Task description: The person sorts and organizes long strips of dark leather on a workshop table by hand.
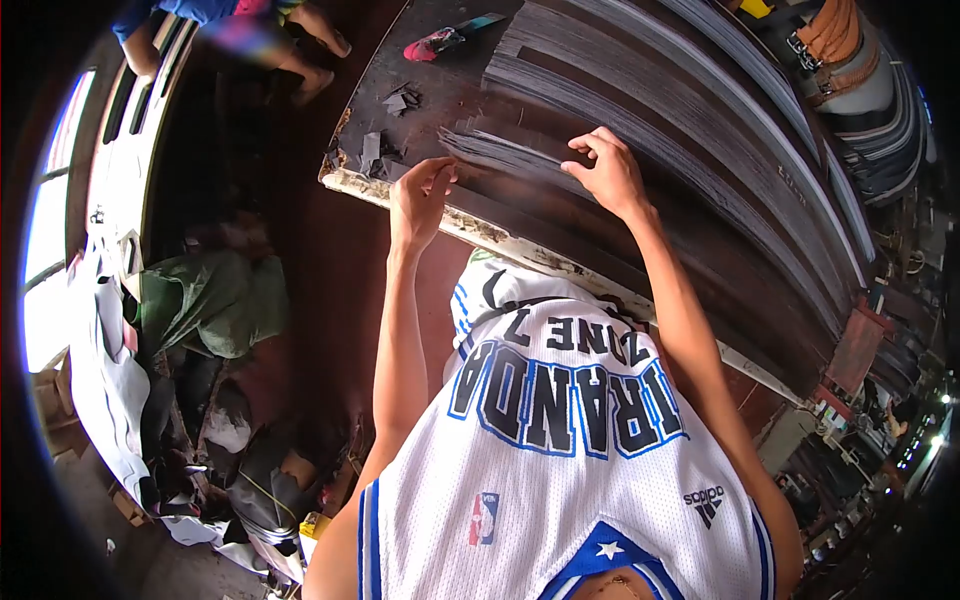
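While the left hand (pixel 414 203) and right hand (pixel 613 178) reach over the near edge of the desk (pixel 478 231), a stack of thin dark strips (pixel 512 152) lies just beside them.
Both hands' fingers curl toward the thumbs; whether any pinch a strip, I cannot tell. A light, level hold should keep the strips straight, clear of the longer bundles (pixel 625 62) farther back.

On our left we see a bright window (pixel 48 265), pale sheets (pixel 108 375) draped below it and a crumpled green cloth (pixel 220 305) beside them. Farther ahead we spot another person (pixel 205 10) in blue; to our right, buckled orange-brown straps (pixel 833 38).
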Demonstrator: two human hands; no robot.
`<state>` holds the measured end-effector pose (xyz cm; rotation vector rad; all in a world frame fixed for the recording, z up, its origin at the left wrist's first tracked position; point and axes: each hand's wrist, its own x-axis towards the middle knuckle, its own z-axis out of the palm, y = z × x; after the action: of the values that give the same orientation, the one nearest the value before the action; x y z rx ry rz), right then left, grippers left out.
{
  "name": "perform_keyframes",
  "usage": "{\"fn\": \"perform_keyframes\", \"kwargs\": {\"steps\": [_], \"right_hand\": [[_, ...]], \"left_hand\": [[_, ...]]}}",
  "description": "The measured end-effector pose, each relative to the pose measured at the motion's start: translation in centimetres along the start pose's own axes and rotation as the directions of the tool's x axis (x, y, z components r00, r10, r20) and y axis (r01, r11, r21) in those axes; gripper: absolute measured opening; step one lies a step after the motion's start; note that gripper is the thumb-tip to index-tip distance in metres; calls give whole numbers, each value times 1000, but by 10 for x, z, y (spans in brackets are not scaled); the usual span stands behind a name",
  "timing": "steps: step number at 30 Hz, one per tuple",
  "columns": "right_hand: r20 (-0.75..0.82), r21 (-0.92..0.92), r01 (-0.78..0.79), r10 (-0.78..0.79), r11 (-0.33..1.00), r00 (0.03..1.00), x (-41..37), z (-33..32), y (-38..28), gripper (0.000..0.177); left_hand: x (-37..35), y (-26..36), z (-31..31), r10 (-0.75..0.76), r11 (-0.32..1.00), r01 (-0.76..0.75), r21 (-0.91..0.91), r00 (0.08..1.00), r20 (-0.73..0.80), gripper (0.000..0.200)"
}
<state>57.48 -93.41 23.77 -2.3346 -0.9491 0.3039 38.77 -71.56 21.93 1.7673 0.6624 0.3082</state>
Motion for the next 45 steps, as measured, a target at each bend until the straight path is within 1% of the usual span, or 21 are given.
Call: {"fn": "perform_keyframes", "kwargs": {"steps": [1,4,5,7,10,12,14,16,17,20,22,24,25,26,27,30,31,39,42,44,45], "right_hand": [[9,27,-30,30,999,1000,-1,-3,-3,31],[40,25,-47,46,999,998,-2,-8,-7,31],[44,22,-50,49,999,998,-2,-7,-7,31],[17,-34,7,-6,999,1000,-4,-4,-7,31],[11,-43,2,-1,999,1000,-4,-2,-11,30],[16,-34,1,0,999,1000,-4,-3,-12,30],[18,-23,3,-2,1000,1000,-6,-3,-11,30],[15,-10,6,-6,1000,1000,-6,-2,-10,30],[16,-10,6,-6,1000,1000,-7,-2,-10,30],[10,-17,4,-4,1000,1000,-7,-2,-12,30],[-7,-16,40,-40,999,999,-8,-1,-9,30],[-11,-12,36,-36,999,999,-8,1,-7,30],[-12,-11,38,-38,999,999,-8,2,-6,30],[-15,-11,33,-33,999,999,-8,3,-5,30],[-16,0,35,-35,999,999,-8,4,-4,30],[-26,8,50,-50,999,998,-8,7,-3,31],[-15,8,43,-43,999,999,-7,7,-3,31],[-4,44,44,-44,998,999,-7,8,-4,31],[-6,101,41,-41,994,999,-5,10,-7,31],[-5,25,46,-46,999,999,-3,14,-5,30],[-6,26,46,-45,999,999,-3,14,-5,30]], "left_hand": [[0,1,1,-6,1000,6,-6,1000,-1,21],[2,7,3,26,1000,-26,3,1000,11,20],[4,11,3,25,1000,-25,10,999,49,20],[5,10,7,22,1000,-23,16,996,88,20],[11,6,14,44,998,-48,34,993,110,21],[13,9,25,82,997,-82,-1,990,115,21],[15,16,40,62,998,-61,-14,989,131,24],[21,25,55,-112,992,101,81,981,161,30],[25,24,62,-66,985,38,166,984,165,35],[29,26,75,-67,982,33,184,981,180,35],[28,28,80,-71,984,35,173,977,202,36],[29,27,85,-98,989,79,125,983,157,39],[27,30,85,-97,989,77,128,982,164,39],[26,33,84,-170,983,179,-32,966,197,38],[25,38,83,-234,941,282,-188,942,240,38],[30,26,86,-224,923,293,-250,936,272,40],[30,27,84,-252,909,328,-256,924,286,40],[30,29,79,-272,899,362,-247,903,334,39],[30,28,78,-281,889,380,-258,895,347,39],[29,28,78,-291,884,392,-256,888,355,39],[29,27,78,-292,880,396,-264,887,358,39]]}}
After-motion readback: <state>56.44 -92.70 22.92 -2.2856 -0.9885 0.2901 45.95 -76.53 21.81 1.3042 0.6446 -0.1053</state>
